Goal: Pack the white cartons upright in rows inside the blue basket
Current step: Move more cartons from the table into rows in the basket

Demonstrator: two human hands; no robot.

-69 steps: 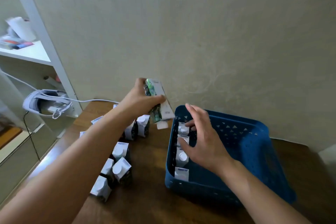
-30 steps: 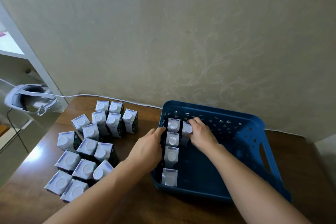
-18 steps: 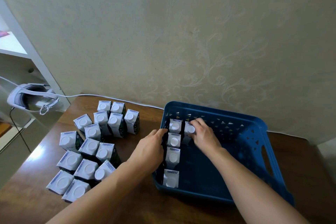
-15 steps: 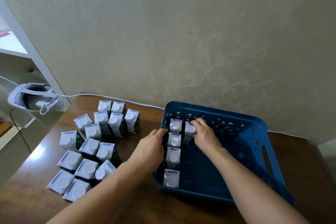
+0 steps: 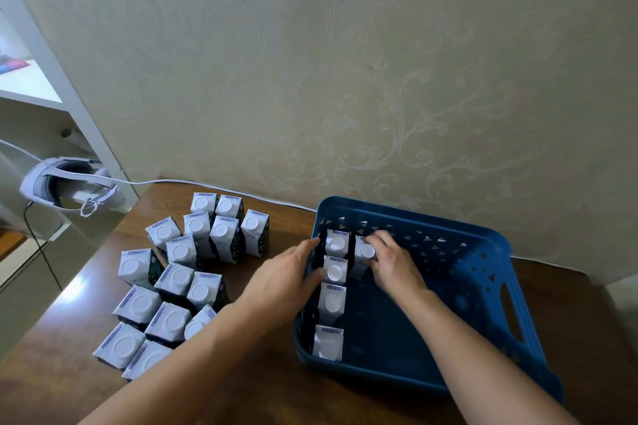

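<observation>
A: Head view, basket side. Your right hand (image 5: 392, 260) is inside the blue basket (image 5: 483, 290), fingers curled round a white carton (image 5: 363, 254) at the far end, and the carton stands upright. Directly beside those fingers, toward your left, four more cartons (image 5: 332, 300) stand upright in a single row along the basket's left wall, running from the far end to the near end. The held carton sits next to the farthest one, beginning a second row.

B: And your left hand?

A: Your left hand (image 5: 286, 278) rests on the basket's left rim with fingers extended and relaxed, gripping nothing. Its fingertips reach over the rim next to the second carton in the row; contact with that carton cannot be confirmed.

B: Remaining stock?

A: Outside the basket, beyond the back of your left hand, a loose group of cartons (image 5: 179, 276) stands upright on the wooden table (image 5: 241, 386). Farther left, off the table, a white headset (image 5: 65, 185) with its cable rests near a white shelf unit (image 5: 51, 79).
</observation>
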